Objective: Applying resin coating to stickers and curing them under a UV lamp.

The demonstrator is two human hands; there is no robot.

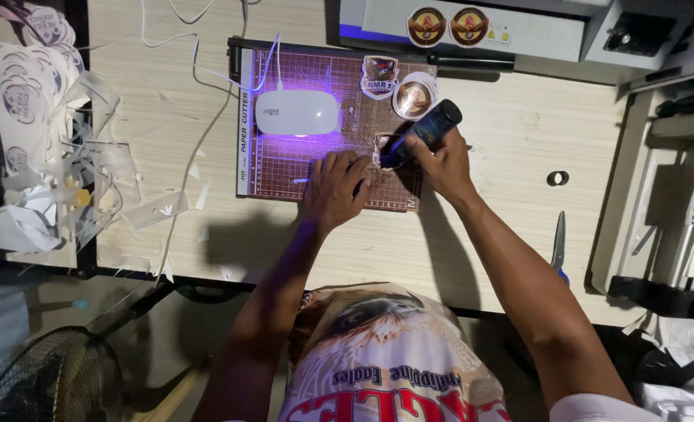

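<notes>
- A pale wood-grain desk (511, 148) carries the work, lit partly by violet light.
- A dark gridded cutting mat (300, 168) lies flat near the far edge.
- Blue-handled scissors (559, 246) rest at the right, a small black ring (558, 178) beyond them.
- White paper scraps and cut sticker sheets (42, 148) pile at the left end.
- A white cable (198, 125) trails across the surface.

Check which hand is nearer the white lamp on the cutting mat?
Left. The left hand lies flat just below the white lamp; the right hand, gripping a dark bottle, sits farther right.
</notes>
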